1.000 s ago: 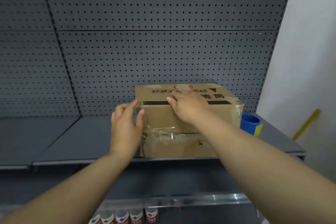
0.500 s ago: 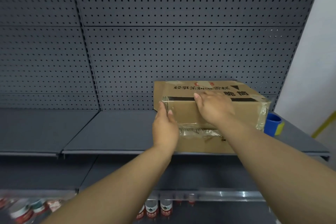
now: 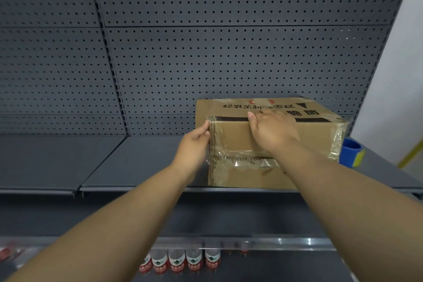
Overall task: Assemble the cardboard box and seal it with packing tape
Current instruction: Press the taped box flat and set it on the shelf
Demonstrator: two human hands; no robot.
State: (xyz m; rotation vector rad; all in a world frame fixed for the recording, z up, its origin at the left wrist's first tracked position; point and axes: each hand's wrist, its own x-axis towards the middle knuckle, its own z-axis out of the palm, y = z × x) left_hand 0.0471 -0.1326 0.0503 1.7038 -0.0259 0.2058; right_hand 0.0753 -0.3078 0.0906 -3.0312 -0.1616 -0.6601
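A closed cardboard box (image 3: pixel 233 135) sits at the right of a grey shelf (image 3: pixel 142 162), clear packing tape (image 3: pixel 336 142) over its seams. The right hand (image 3: pixel 272 130) presses flat on the top front edge. The left hand (image 3: pixel 194 146) touches the left corner, though whether it pinches the tape is unclear. Sealing looks nearly finished, with smoothing left.

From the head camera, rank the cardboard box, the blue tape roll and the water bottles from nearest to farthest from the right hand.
1. cardboard box: touching, directly under the right hand.
2. blue tape roll: right of the box, on the same shelf.
3. water bottles: one level down, to the left.
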